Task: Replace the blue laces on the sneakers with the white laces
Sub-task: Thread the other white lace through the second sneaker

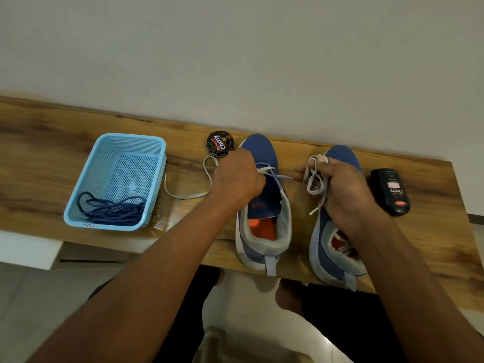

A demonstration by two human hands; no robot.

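Centre frame, on the wooden desk (39, 142): two blue sneakers side by side, toes toward the wall. Left hand (237, 176) lies over the forefoot of the left sneaker (262, 205), fingers curled down at the eyelets; fingertips hidden behind the knuckles, so whether they pinch the lace cannot be told. One white lace (187, 196) crosses the lowest eyelets, its free end trailing left across the desk in loops toward the basket. Right hand (340, 187) sits above the right sneaker (332, 258), fingers clamped on a bunched white lace (314, 179); loops spill out left of the thumb, one tip hangs below. Left of frame, a light blue basket (131, 142) holds the blue laces (112, 209), heaped in its near corner. Round polish tin (220, 143) stands behind the left hand; dark polish bottle (391, 191) lies at right, just beside the right hand.
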